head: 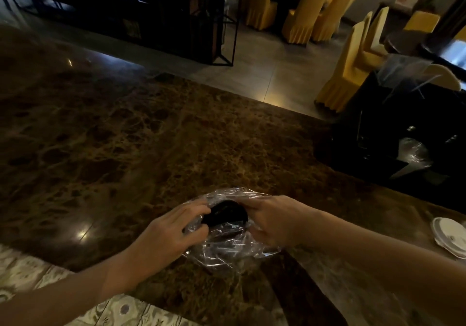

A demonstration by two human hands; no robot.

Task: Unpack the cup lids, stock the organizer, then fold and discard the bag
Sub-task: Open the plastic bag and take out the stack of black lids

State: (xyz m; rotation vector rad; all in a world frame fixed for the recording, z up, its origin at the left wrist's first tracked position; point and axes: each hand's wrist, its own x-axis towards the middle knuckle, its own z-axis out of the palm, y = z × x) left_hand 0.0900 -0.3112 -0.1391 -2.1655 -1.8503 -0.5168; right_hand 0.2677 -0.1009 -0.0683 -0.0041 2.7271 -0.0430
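A clear, crinkled plastic bag lies on the brown marble counter near its front edge. Black cup lids show through the bag's upper part. My left hand grips the bag's left side, fingers curled into the plastic. From the right, my right hand pinches the bag at its top, beside the lids. The black organizer stands at the counter's right end, with clear plastic in and above it.
A white cup lid lies at the right edge of the counter. Beyond the counter are a tiled floor, yellow-covered chairs and a dark metal rack. Patterned tiles show below the counter's near edge.
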